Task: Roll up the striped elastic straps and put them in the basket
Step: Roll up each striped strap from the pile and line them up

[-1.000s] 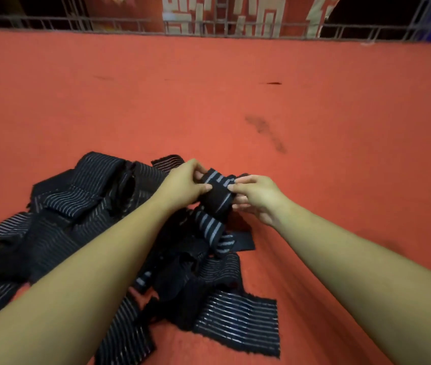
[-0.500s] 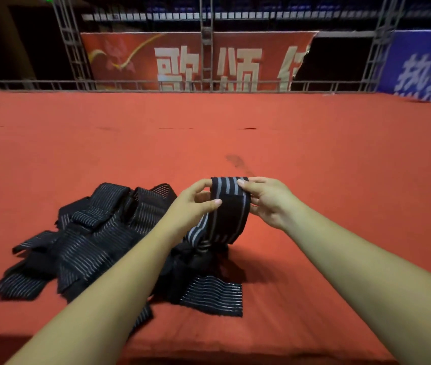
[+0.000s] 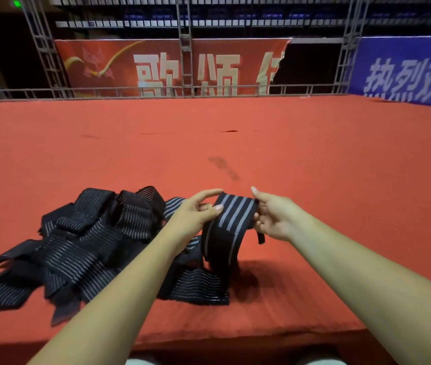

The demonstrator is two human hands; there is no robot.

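Red cloth [image 3: 235, 143] is covering the work surface, with a metal truss [image 3: 185, 48], a red banner [image 3: 169, 67] at 12 o'clock and a blue banner [image 3: 406, 69] at 2 o'clock behind it.

**Step in hand:** judged as the start of rolling one strap. No basket is showing in the view.

1. Left fingers [image 3: 215, 207]: the thumb is pressing on the front face of the striped strap [image 3: 231, 219] while the index finger is extending above its top edge. The left hand [image 3: 196, 212] is pinching the strap at its 9 o'clock edge.
2. Right fingers [image 3: 258, 196]: the index finger is pointing up towards 12 o'clock while the lower fingers are curling round the strap's 3 o'clock edge. The right hand [image 3: 275, 219] is gripping that edge, and a short loose end is hanging below it.
3. Between the hands the strap is arching over, held above the cloth. Its tail is dropping towards 6 o'clock, onto the pile.
4. Both forearms are reaching forward from 6 o'clock and converging on the strap.
5. The remaining pile of straps [image 3: 90, 241] is lying unrolled at 8 o'clock from the hands, flat on the cloth.

**Next move, as a judgement:** the free end is needing a tight first turn. The elastic is likely springing open if tension is lost, so one hand should be clamping the core as the other feeds the tail.
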